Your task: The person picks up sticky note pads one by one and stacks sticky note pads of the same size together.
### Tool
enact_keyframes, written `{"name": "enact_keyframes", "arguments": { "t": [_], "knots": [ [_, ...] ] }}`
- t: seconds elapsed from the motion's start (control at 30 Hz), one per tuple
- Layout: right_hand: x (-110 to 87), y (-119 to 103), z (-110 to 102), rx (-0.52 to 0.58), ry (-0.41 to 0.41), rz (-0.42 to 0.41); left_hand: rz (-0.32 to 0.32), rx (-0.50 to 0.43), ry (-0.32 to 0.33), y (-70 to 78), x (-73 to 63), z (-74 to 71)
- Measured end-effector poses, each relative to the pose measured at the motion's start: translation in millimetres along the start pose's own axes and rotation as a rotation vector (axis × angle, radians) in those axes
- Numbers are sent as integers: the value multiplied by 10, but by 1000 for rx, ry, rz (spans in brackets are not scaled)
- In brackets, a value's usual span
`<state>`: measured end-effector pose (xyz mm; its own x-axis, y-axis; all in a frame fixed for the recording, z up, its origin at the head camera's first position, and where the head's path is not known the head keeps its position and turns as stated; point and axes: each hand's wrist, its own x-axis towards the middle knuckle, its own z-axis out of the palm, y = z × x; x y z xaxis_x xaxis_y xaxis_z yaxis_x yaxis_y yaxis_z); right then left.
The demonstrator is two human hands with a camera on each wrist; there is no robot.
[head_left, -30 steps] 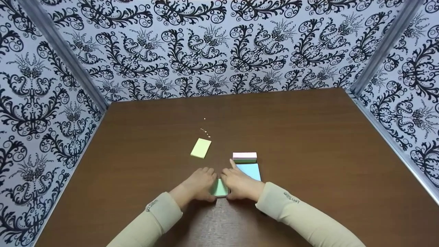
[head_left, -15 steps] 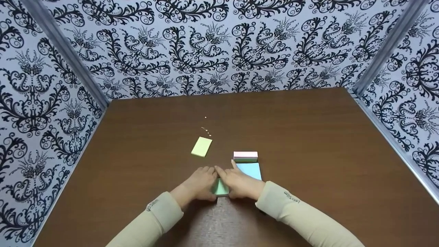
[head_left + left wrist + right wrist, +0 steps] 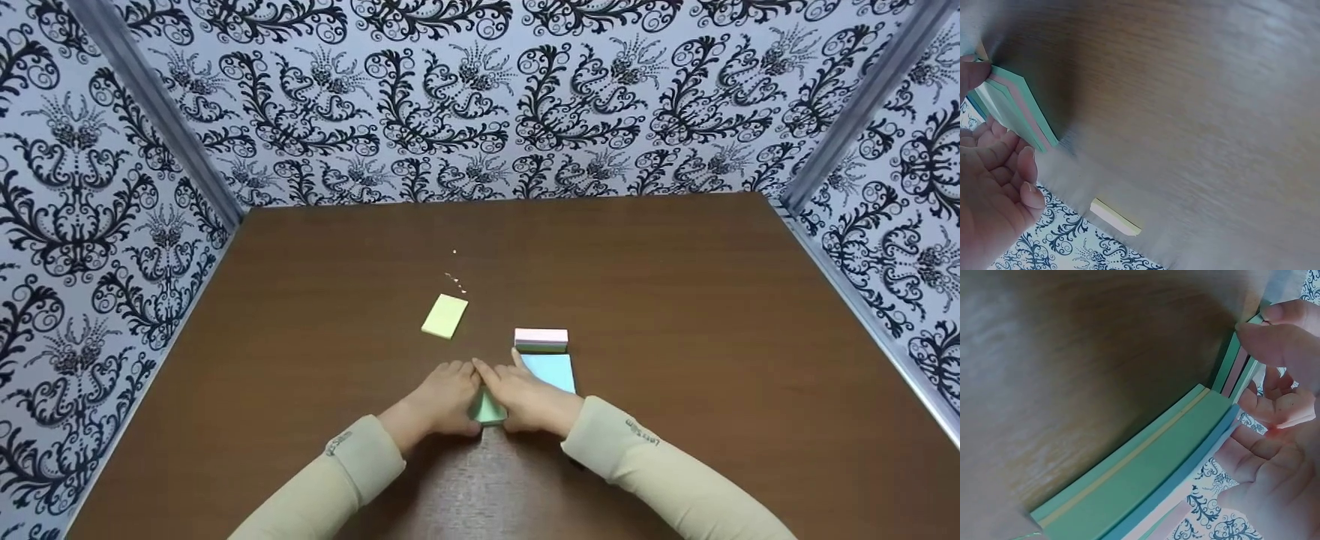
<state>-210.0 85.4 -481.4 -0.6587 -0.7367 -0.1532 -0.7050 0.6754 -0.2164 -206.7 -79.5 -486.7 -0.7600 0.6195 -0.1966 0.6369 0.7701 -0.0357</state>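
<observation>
A small green-topped sticky note pad point(image 3: 488, 409) with a pink layer sits between my hands near the table's front. My left hand point(image 3: 442, 397) grips its left side, as the left wrist view shows the fingers against the layered pad point(image 3: 1019, 107). From the other side, my right hand point(image 3: 534, 396) holds the pad's right edge, its fingertips meeting the left hand's at the far edge. In the right wrist view, thumb and fingertip pinch the pad's end. Right beside the right hand lies a thick blue-topped stack of sticky notes point(image 3: 551, 372), green and yellow along its side point(image 3: 1134, 464).
Behind the blue-topped stack stands a pink-topped block of notes point(image 3: 541, 339). A yellow sticky note pad point(image 3: 445, 316) lies further back to the left, with several tiny white scraps point(image 3: 455, 280) beyond it. Patterned walls point(image 3: 480, 112) enclose the brown table point(image 3: 675, 300).
My right fingertips have slid left across the pad's far edge to the left hand, covering more of the green top. The view has tilted slightly; the other pads stay put.
</observation>
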Motion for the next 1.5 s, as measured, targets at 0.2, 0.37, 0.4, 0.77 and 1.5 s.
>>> {"name": "enact_keyframes", "arguments": {
  "t": [0.2, 0.37, 0.4, 0.77, 1.5],
  "knots": [
    [-2, 4, 15, -14, 24, 2, 23, 31, 19, -21, 9, 8],
    [5, -4, 48, -22, 50, -1, 22, 3, 14, -67, -32, -16],
    [6, -5, 51, -24, 52, 2, 17, -8, 9, -80, -44, -22],
    [0, -41, 14, 6, 31, 36, -63, -64, -3, -176, -152, -32],
    [-7, -54, 49, -22, 62, 31, -189, -417, -81, -123, -138, -6]
  ]
}}
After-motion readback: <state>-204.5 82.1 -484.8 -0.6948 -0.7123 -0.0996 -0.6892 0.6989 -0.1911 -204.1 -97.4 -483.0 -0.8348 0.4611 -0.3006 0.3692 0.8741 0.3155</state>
